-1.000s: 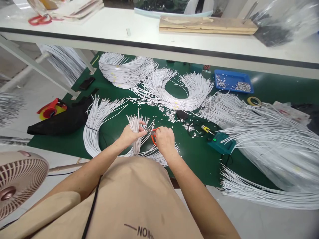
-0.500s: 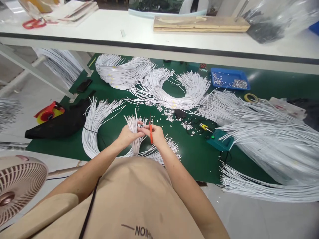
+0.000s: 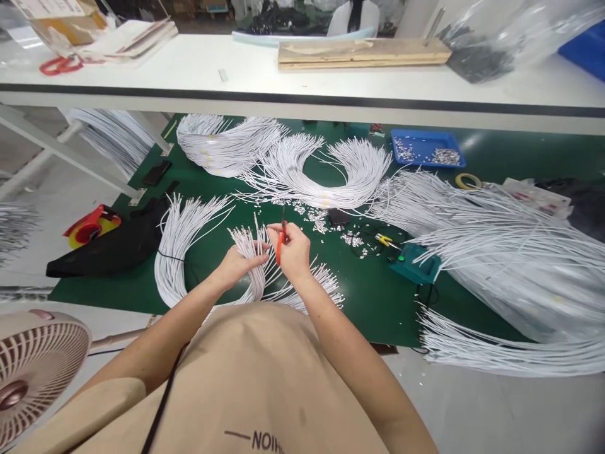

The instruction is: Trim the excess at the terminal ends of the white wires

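My left hand is wrapped round a bunch of white wires whose ends stand up above the fingers. Beside it, my right hand holds a tool with red-orange handles, probably small scissors or snips, its dark tip pointing away from me. The right fingertips are close to the upright wire ends; I cannot tell whether they touch one. A looped wire bundle, tied with a dark band, lies left of my hands. More loose wire ends fan out under my right wrist.
Several white wire bundles lie across the green table. Small metal pieces are scattered beyond my hands. A blue tray, yellow-handled cutters and a green device sit to the right. A tape dispenser is at left, below a white shelf.
My right hand has moved up and slightly away from my left hand, and the red-handled tool has tilted with it. The left hand keeps its hold on the wires. The view has shifted slightly.
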`<action>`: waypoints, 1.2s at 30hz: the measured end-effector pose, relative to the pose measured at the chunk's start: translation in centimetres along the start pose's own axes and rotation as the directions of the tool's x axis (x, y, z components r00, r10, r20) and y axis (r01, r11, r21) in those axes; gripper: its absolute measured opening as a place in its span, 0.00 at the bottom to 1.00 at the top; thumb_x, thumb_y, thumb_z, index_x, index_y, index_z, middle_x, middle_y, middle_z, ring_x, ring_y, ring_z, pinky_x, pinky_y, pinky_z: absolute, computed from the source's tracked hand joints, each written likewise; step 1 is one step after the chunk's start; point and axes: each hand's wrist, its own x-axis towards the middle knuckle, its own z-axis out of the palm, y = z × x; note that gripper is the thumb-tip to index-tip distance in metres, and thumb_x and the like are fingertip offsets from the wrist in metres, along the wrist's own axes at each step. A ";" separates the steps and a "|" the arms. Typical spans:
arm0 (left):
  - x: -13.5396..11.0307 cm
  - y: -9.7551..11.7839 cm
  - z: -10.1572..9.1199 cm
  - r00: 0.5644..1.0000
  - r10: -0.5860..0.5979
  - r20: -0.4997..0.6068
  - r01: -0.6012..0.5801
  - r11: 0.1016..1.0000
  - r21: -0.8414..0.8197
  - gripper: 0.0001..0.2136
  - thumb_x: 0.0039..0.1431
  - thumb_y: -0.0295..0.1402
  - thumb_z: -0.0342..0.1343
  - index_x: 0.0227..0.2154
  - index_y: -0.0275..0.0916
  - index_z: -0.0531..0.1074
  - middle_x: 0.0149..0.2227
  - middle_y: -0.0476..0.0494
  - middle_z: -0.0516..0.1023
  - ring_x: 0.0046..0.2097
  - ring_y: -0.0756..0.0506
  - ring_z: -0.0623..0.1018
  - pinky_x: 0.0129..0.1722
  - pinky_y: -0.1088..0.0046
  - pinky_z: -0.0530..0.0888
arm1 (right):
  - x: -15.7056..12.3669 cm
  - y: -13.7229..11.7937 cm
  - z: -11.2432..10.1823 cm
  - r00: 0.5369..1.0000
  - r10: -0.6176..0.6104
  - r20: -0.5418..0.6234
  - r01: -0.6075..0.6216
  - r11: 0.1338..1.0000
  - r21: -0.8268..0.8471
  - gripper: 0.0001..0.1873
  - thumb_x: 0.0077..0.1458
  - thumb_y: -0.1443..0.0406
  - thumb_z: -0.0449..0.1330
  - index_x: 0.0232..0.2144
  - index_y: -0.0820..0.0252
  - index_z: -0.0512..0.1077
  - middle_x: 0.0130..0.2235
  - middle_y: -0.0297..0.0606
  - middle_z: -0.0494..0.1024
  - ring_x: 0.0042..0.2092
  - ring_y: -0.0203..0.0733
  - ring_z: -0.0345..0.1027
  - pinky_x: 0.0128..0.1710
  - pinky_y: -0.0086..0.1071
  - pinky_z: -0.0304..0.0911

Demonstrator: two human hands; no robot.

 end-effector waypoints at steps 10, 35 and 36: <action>-0.3 -0.3 0.4 0.995 0.039 -0.092 -0.061 0.968 -0.242 0.13 0.42 0.37 0.63 0.30 0.36 0.70 0.27 0.48 0.74 0.32 0.48 0.73 0.36 0.71 0.67 | 0.1 0.1 0.1 0.979 0.173 0.108 -0.173 0.985 -0.004 0.09 0.46 0.61 0.55 0.25 0.59 0.73 0.28 0.32 0.73 0.30 0.34 0.65 0.32 0.27 0.59; -0.7 1.9 0.8 0.998 0.057 -0.038 -0.065 0.963 -0.262 0.19 0.42 0.39 0.62 0.38 0.38 0.68 0.28 0.50 0.71 0.30 0.50 0.73 0.34 0.72 0.67 | -0.5 0.6 -1.4 0.963 0.230 0.141 -0.248 0.961 0.121 0.12 0.44 0.60 0.56 0.27 0.60 0.76 0.24 0.33 0.74 0.28 0.36 0.65 0.31 0.28 0.60; -0.7 1.8 0.8 0.997 0.075 -0.026 -0.080 0.964 -0.254 0.21 0.43 0.39 0.61 0.41 0.39 0.68 0.29 0.50 0.71 0.30 0.50 0.73 0.34 0.72 0.67 | -0.6 0.6 -1.4 0.965 0.220 0.139 -0.235 0.966 0.103 0.11 0.44 0.61 0.56 0.27 0.60 0.76 0.24 0.33 0.74 0.28 0.36 0.65 0.31 0.28 0.60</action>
